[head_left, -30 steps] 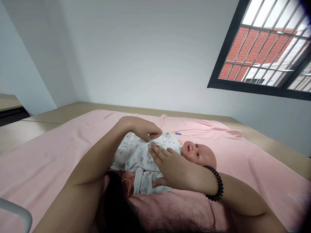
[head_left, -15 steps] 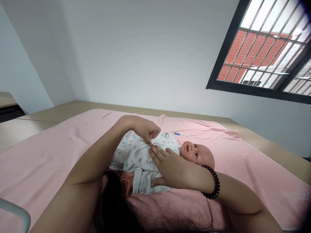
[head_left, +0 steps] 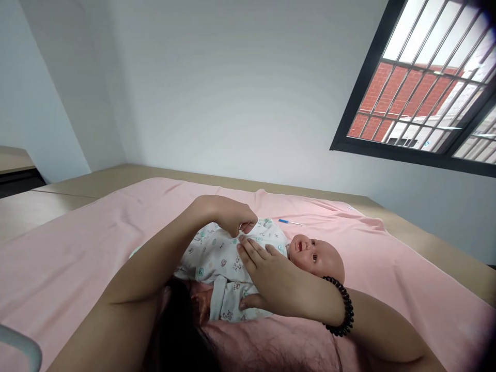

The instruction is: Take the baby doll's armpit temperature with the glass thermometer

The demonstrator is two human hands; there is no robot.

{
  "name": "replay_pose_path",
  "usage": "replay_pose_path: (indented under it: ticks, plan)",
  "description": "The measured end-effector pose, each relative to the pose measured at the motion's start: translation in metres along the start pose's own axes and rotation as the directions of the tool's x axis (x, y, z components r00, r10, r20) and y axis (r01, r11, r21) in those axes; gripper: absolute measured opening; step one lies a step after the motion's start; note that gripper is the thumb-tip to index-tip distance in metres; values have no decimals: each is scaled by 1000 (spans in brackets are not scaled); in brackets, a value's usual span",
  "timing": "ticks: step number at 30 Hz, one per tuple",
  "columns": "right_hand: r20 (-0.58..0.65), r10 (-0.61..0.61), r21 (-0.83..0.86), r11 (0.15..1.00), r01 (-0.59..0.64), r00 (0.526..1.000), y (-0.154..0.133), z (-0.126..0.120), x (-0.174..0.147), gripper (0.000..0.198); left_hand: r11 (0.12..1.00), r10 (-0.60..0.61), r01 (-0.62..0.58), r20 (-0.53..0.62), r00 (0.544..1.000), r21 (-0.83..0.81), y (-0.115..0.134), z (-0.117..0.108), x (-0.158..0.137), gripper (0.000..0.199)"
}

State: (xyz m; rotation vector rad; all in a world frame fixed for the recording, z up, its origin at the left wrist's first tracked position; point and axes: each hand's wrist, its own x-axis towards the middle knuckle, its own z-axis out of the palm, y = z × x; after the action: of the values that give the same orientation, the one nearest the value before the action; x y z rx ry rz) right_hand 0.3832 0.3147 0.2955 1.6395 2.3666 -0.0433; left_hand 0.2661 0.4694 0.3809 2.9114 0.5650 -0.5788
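A baby doll (head_left: 323,256) lies on its back, its head toward the right, dressed in a white printed baby gown (head_left: 217,253). Over the doll's chest my left hand (head_left: 237,216) is bent at the wrist with its fingers curled in a pinch; what is between the fingertips is too small to make out. My right hand (head_left: 277,279), wearing a black coiled band (head_left: 346,310) at the wrist, lies flat on the gown with fingers stretched out. Its fingertips come close under my left fingers. One brown doll hand (head_left: 202,305) shows at the near sleeve.
A pink sheet (head_left: 96,232) covers most of the wooden table (head_left: 434,237). Beyond the doll lies a thin stick with a blue handle (head_left: 283,221). Dark hair (head_left: 182,330) hangs in the near foreground. Behind are a wall and a barred window (head_left: 418,103).
The whole view has shifted slightly, so things sit a little lower. My left hand has dipped slightly nearer the gown; my right hand stays flat on it.
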Motion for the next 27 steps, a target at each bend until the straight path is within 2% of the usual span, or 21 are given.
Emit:
replay_pose_path:
  ticks: [9,13,16,19,27]
  plan:
    - [-19,-5,55,998,6,1000,0,2,0,112,999,14,-15,-15,1000,-43,-9,3,3,19]
    - [-34,4,18,1000,-4,999,-1,2,2,112,999,-3,3,-14,1000,-35,-11,3,3,22]
    - [7,33,-6,999,-33,999,-4,-2,0,112,999,-22,21,-13,1000,-42,-12,3,1,26]
    - [41,50,-27,998,-49,998,-5,-5,-1,112,998,-21,19,-39,999,-52,-13,4,-1,29]
    - [27,54,-36,998,-53,998,-5,3,2,110,999,32,-34,-114,993,-18,-9,6,-3,29]
